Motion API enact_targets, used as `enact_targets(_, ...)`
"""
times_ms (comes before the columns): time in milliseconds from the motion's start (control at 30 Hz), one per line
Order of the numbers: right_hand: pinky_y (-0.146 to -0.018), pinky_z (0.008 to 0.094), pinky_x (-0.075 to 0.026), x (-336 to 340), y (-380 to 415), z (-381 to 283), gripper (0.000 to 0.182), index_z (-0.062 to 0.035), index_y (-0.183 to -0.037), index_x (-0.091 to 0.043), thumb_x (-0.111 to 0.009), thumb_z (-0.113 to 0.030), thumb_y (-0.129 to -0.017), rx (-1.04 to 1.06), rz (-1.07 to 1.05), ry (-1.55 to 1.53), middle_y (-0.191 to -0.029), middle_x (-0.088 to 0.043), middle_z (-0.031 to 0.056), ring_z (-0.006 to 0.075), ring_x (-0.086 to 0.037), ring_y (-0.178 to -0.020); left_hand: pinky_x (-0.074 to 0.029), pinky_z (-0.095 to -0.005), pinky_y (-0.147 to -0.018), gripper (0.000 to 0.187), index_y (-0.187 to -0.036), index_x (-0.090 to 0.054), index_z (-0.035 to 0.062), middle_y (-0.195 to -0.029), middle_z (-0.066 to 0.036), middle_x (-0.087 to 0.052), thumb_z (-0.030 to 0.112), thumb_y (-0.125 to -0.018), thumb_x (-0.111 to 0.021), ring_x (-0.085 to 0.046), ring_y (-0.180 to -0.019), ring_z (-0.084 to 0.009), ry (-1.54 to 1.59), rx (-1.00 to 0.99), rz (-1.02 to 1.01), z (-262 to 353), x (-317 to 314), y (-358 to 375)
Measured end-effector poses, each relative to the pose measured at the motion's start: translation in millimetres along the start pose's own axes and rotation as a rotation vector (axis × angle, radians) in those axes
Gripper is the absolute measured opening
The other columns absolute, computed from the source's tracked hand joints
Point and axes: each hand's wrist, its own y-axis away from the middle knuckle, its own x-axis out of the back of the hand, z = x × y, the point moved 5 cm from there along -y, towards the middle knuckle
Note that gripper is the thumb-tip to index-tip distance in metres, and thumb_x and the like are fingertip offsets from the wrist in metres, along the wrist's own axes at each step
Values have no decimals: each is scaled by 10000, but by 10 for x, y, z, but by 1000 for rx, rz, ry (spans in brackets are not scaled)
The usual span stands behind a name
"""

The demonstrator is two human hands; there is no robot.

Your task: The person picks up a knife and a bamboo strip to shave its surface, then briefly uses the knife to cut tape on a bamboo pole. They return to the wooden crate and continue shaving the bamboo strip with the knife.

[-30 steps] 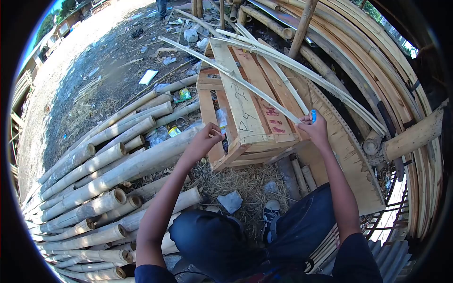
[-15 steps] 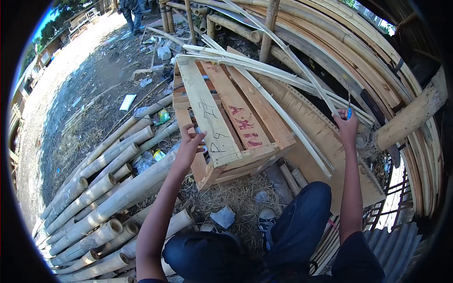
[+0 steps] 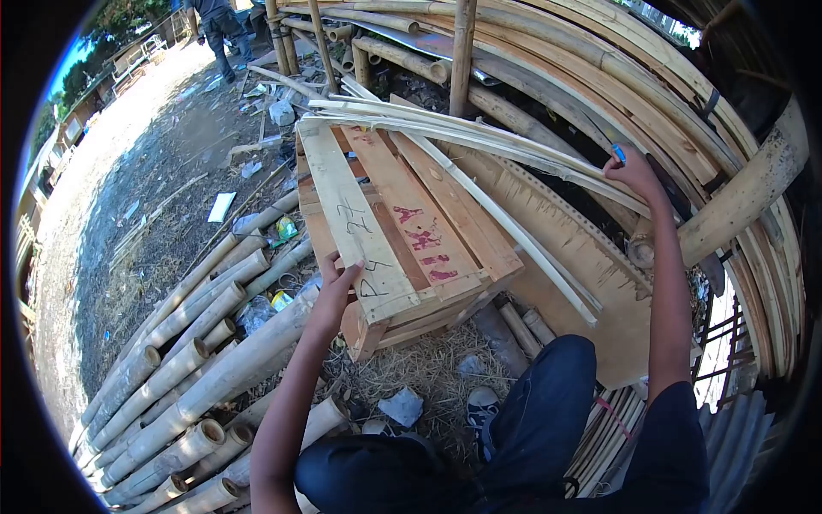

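A wooden crate (image 3: 419, 248) with "P.4 27" in black and red marks on its slats stands in front of me. At its near left edge is my left hand (image 3: 340, 278), fingers apart, touching the slat. My right hand (image 3: 635, 171), raised at the right, is closed on a blue-handled tool (image 3: 618, 153), whose blade I cannot make out. Long pale bamboo strips (image 3: 479, 133) lie across the crate's far end, and their right ends pass just below my right hand. Another strip (image 3: 514, 231) slants down along the crate's right side.
Bamboo poles (image 3: 184, 398) are stacked at the left. Long split bamboo (image 3: 599, 68) curves along the back and right. A plywood sheet (image 3: 548, 214) lies right of the crate. A person (image 3: 221, 34) stands at the far upper left. A stone (image 3: 402, 406) lies near my feet.
My right hand has moved up and no longer holds the long strip. That strip no longer rises towards the top. My left hand stays at the crate's edge, and the view has shifted slightly.
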Motion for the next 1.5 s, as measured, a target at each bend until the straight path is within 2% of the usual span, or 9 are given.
enact_targets(233, -725, 356, -492, -130, -29, -110, 287, -3, -838, -537, -739, -194, -768, -39, -52, 233, -798, -648, 124, 220, -637, -754, -474, -401, -929, 622, -1406, -277, 72, -1256, -164, -514, 368, -954, -587, -543, -1143, -229, 25, -18, 35, 112, 1, 47)
enact_targets(300, -764, 399, -484, -197, 152, -432, 342, 12, -892, -549, -733, -263, -807, 121, 314, 486, -905, -654, 161, 304, -640, -818, -467, -388, -915, 549, -1367, -348, 57, -1225, -157, -515, 309, -950, -601, -543, -1096, -222, -174, -138, 188, 198, 64, 53)
enact_targets(367, -822, 422, -476, -405, 375, -941, 363, 28, -999, -577, -680, -295, -869, 8, 264, 568, -1025, -652, 181, 362, -624, -920, -462, -377, -906, 473, -1314, -411, 30, -1226, -160, -509, 226, -936, -618, -543, -1066, -236, -302, -377, 260, 397, -79, 204)
enact_targets(433, -870, 385, -475, -655, 464, -1011, 390, 34, -1091, -587, -610, -316, -919, 12, 180, 267, -1059, -660, 181, 315, -640, -971, -462, -360, -895, 417, -1268, -456, 9, -1182, -151, -537, 166, -920, -625, -556, -1017, -238, -807, -834, 454, 861, -354, 521)
enact_targets(567, -906, 367, -471, -2019, 837, -1476, 397, -74, -1101, -625, -450, -420, -1020, -145, -235, -995, -1197, -642, 87, 176, -593, -1108, -479, -327, -886, 389, -1258, -496, 2, -1113, -103, -613, 154, -919, -612, -605, -996, -199, -436, -274, -364, 688, -1180, 224)
enact_targets(700, -956, 356, -449, -2469, 937, -1589, 331, -124, -939, -535, -385, -396, -1052, -245, -398, -1274, -1382, -514, 155, 191, -531, -1214, -505, -329, -873, 389, -1260, -508, -12, -1076, -107, -625, 186, -941, -607, -623, -1002, -178, -375, -204, -448, 396, -1470, -137)
enact_targets(933, -1034, 355, -406, -2181, 1005, -1306, 579, -60, -1362, -506, -434, -513, -1011, -250, -466, -713, -1378, -525, 141, 223, -520, -1253, -569, -319, -844, 257, -1176, -511, -23, -1041, -127, -646, 164, -1000, -524, -676, -931, -203, -125, 5, -577, 141, -1713, -74)
enact_targets(1133, -1052, 437, -418, -1006, 469, -1093, 895, -101, -1421, -460, -785, -529, -706, 136, 209, 526, -1351, -566, 153, 344, -533, -1247, -589, -366, -857, 226, -1154, -501, -15, -1074, -150, -639, 165, -1018, -503, -682, -990, -247, 98, 164, -568, 143, -1769, 24)
enact_targets(1500, -1191, 427, -228, -904, -688, 53, 1205, -242, -1576, -87, -842, -364, -645, -62, -579, 453, -1598, -219, 171, 304, -268, -1456, -585, -369, -866, 196, -1127, -500, 3, -1091, -145, -631, 166, -1018, -507, -676, -1019, -247, 74, 183, -617, -52, -1858, 15)
